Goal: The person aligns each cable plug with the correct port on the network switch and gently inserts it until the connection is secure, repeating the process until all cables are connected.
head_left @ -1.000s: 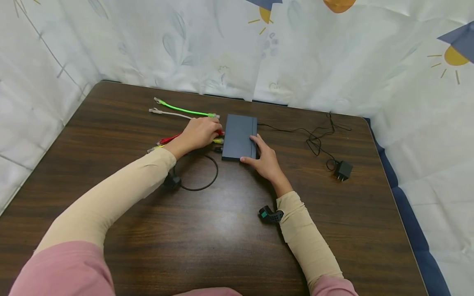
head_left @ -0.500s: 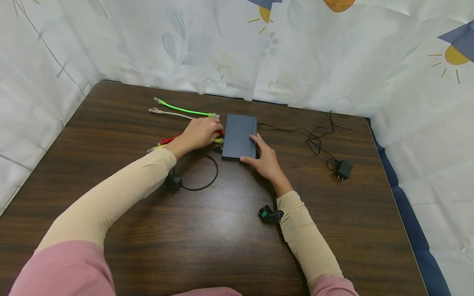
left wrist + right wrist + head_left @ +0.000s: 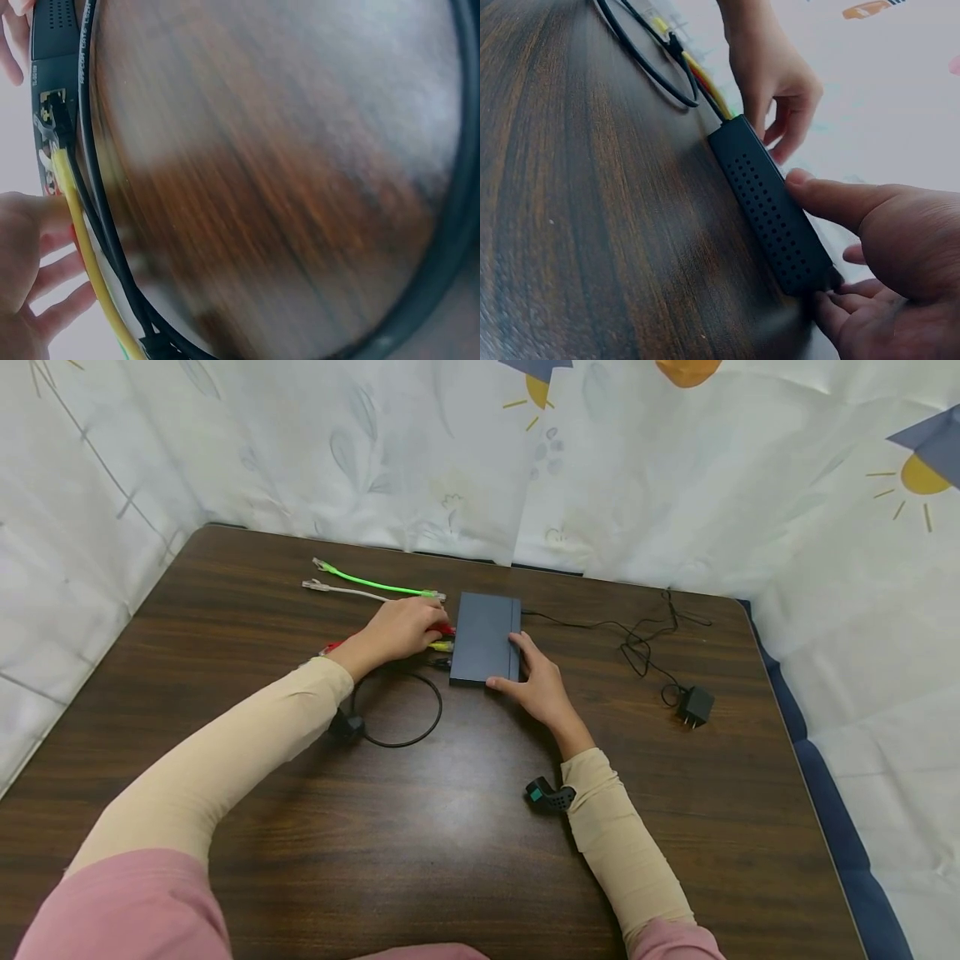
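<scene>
A dark grey network switch (image 3: 483, 639) lies near the table's back middle. My left hand (image 3: 397, 625) is at its left side, thumb and fingers pinching the red network cable (image 3: 446, 629) near its plug end, right at the ports. Just nearer to me, a yellow network cable (image 3: 94, 270) runs to the port side, and a black plug (image 3: 60, 124) sits in a port beside it. My right hand (image 3: 536, 685) grips the switch from the right, thumb at the near edge and fingers along the right side. The red plug's tip is hidden by my left hand.
Green (image 3: 375, 582) and white (image 3: 341, 588) network cables lie behind my left hand. A black cable (image 3: 438, 714) loops on the table before it. From the switch, a thin black cord (image 3: 577, 624) runs right to a power adapter (image 3: 695, 706). White curtains (image 3: 450, 460) hang behind the table.
My left hand and wrist have shifted slightly left. The far end of the yellow cable is now covered by the wrist. The right hand and switch stay put.
</scene>
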A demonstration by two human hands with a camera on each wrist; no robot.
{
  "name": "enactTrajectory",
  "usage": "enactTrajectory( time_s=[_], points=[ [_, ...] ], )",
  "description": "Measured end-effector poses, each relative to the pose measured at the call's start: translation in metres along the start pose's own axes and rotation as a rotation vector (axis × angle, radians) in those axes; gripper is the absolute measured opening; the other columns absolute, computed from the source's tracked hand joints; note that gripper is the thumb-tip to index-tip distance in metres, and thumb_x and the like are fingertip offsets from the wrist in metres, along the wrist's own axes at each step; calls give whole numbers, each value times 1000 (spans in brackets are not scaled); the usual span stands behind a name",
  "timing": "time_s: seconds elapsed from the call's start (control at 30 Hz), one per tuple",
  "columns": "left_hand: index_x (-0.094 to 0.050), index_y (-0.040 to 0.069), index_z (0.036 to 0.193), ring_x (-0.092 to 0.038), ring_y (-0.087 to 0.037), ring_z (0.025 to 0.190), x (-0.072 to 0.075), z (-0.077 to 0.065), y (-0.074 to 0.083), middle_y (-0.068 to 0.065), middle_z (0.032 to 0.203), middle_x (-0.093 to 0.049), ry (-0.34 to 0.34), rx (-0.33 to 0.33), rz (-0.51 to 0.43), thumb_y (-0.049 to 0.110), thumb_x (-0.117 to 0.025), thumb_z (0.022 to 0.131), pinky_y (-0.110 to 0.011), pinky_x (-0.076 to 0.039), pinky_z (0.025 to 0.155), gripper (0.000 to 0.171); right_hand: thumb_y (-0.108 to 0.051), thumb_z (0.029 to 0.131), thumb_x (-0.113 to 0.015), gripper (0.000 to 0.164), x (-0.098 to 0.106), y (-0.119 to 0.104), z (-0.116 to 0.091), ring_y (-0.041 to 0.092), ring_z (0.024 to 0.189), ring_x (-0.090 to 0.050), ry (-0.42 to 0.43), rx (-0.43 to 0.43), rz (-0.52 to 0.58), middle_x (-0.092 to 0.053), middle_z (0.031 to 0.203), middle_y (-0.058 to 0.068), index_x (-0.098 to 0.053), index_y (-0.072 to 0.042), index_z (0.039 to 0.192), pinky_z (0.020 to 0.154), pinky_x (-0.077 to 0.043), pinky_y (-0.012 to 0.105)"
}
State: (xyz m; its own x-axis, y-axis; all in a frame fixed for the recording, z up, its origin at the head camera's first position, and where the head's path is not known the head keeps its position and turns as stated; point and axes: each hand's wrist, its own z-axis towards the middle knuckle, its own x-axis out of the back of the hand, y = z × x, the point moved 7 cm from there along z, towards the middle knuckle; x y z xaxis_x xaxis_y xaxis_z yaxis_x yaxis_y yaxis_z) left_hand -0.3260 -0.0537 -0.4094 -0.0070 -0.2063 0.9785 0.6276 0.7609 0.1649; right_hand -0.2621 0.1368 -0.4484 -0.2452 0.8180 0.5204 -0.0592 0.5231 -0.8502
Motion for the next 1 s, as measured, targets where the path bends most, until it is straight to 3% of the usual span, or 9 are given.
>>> enactTrajectory(
  time_s=[0.23, 0.63, 1.0],
  points=[
    [-73, 9, 105, -66, -26, 87, 1, -2, -3, -9, 101, -67, -1, -2, -12, 20, -68, 91, -44, -55, 73, 18, -28, 85, -75, 82, 5, -2, 2, 22, 148, -26, 35, 25, 21, -24, 160, 8, -30, -15, 152, 114, -35, 36],
    [-75, 8, 100, -66, -26, 87, 0, 2, -2, -9, 98, -68, -39, -9, -47, 17, -68, 91, -43, -54, 77, 15, -21, 86, -74, 77, 5, -3, 8, 23, 147, -27, 55, 39, 29, -25, 160, 10, -32, -13, 151, 114, -35, 36],
    [-75, 4, 95, -65, -26, 84, -2, 7, -1, -10, 93, -69, -39, -88, -87, 12, -67, 90, -42, -54, 79, 11, -22, 86, -74, 73, 4, 0, 8, 22, 147, -27, 47, 17, 33, -19, 162, 9, -37, -16, 149, 113, -36, 36]
  ],
)
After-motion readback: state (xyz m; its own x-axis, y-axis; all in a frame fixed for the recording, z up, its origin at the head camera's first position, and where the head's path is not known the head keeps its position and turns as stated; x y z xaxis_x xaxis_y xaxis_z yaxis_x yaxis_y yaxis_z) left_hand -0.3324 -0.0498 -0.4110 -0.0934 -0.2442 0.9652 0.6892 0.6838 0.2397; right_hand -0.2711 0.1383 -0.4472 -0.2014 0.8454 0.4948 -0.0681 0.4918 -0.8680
